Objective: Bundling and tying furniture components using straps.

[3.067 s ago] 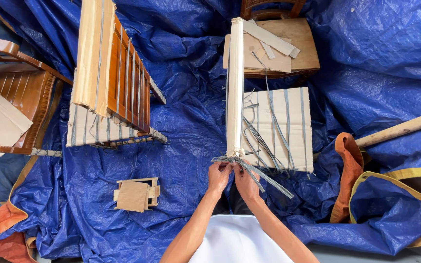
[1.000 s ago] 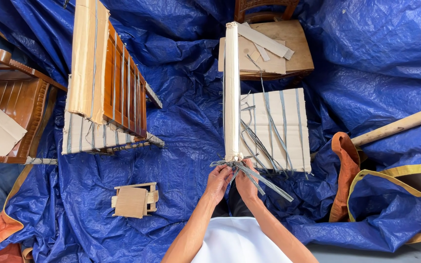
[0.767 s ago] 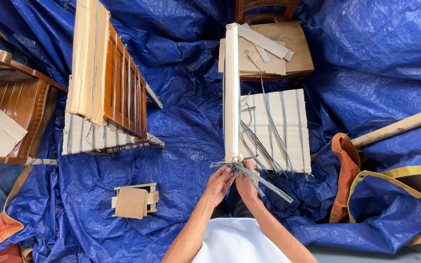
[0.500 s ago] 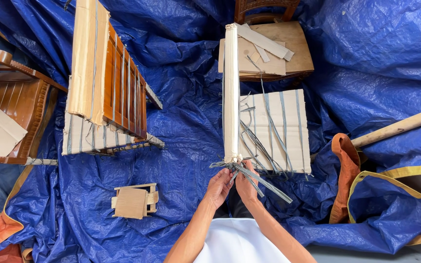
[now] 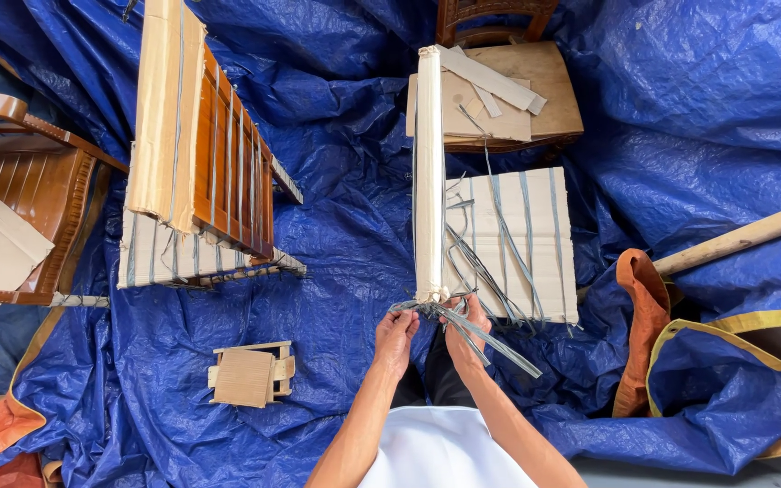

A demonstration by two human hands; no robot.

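Note:
A chair wrapped in pale cardboard (image 5: pixel 510 237) stands on the blue tarp in front of me, its tall wrapped back (image 5: pixel 428 172) upright. Grey plastic straps (image 5: pixel 485 333) run over the wrapped seat and bunch at the near lower corner. My left hand (image 5: pixel 396 333) pinches the strap ends just below that corner. My right hand (image 5: pixel 465 330) grips the same bundle of straps from the right, with loose ends fanning out toward the lower right.
A second cardboard-wrapped wooden chair (image 5: pixel 199 172) stands at the left. A bare wooden chair (image 5: pixel 20 208) with a cardboard sheet is at the far left. Another chair seat (image 5: pixel 508 90) with cardboard strips lies behind. Small folded cardboard pieces (image 5: pixel 248 375) lie near me; a wooden pole (image 5: pixel 743 237) at right.
Both hands have stayed at the strap bundle with small finger shifts; my left hand has dropped slightly below the corner. The chair has not moved.

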